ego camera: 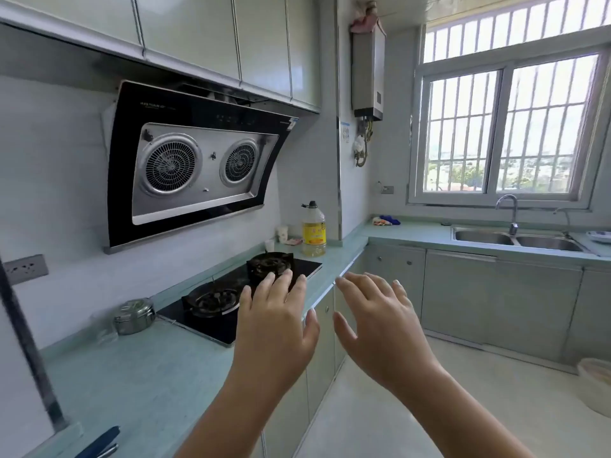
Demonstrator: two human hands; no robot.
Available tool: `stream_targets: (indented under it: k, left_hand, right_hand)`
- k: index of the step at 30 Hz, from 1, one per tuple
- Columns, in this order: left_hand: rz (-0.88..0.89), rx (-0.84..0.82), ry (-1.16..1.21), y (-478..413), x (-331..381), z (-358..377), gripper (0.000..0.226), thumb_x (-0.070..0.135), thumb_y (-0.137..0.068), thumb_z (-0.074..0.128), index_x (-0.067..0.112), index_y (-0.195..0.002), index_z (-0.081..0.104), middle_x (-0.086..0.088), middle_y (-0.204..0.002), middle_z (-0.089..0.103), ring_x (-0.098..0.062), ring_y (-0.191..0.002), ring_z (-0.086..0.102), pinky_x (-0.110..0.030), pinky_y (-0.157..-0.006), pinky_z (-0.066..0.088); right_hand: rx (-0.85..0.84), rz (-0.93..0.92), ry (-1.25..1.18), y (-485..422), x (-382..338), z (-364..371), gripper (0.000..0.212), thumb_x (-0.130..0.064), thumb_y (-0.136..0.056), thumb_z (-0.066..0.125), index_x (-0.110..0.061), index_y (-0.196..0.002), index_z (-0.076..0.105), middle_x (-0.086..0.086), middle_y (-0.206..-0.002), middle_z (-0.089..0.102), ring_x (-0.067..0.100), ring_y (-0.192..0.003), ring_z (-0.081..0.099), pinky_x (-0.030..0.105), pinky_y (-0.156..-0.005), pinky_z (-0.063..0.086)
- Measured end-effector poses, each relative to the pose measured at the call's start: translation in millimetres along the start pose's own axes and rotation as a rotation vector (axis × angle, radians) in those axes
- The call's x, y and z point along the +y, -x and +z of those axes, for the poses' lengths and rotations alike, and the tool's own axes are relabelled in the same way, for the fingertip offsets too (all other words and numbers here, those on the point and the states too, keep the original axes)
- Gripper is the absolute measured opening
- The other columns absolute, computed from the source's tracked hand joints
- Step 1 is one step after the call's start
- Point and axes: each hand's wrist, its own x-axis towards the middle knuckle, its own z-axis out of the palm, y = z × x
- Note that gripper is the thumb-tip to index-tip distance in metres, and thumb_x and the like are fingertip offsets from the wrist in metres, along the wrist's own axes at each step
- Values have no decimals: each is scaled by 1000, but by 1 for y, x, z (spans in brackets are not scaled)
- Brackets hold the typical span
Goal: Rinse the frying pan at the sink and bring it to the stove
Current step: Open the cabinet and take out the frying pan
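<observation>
A: From the head view, how far along would you say the job is?

B: I judge it has barely begun, or at least nothing shows it done. The stove [238,292] has two bare burners, no pan on either. The sink [515,241], a double steel basin under the window, is well apart across the corner, and I see no water running from the faucet [507,209].

A: And the frying pan itself?

B: I cannot find it anywhere in this view. It is not on the stove, not on the table [139,365], and the basins show no handle or rim sticking up, though their insides are partly hidden from this angle. So I cannot say how it looks, wet or dry, clean or greasy.

A: What about the hands?

B: Both are raised in front of the body. The left hand [276,328] has its grip released, fingers spread, holding nothing, and sits in front of the stove's near edge. The right hand [380,322] is likewise released and empty, just beside the left.

A: Anything else nearby?

B: An oil bottle [313,231] stands on the table past the far burner, and a small steel pot [134,315] sits to the stove's left.

A: So what remains?

B: By my reading, everything: finding the pan, rinsing it, carrying it over.
</observation>
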Motion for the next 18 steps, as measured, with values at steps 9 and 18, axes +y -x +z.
stream_targets:
  k: [9,18]
  left_hand:
    - [-18,-125,212,-43,26,79,72,47,-76,20,16,-131,55,-3,-136,56,-23,-128,49,-49,-106,35]
    - [60,-80,173,-155,102,169,48,34,-76,44,10,-109,70,-10,-112,71,-28,-104,67,-54,-84,51]
  right_hand:
    - [38,4,51,-20,67,69,43,-36,-68,60,-14,-104,70,2,-103,72,24,-98,68,52,-82,53]
    - [39,56,63,-77,197,126,43,-31,-70,64,-10,-107,67,6,-106,71,29,-100,67,55,-84,50]
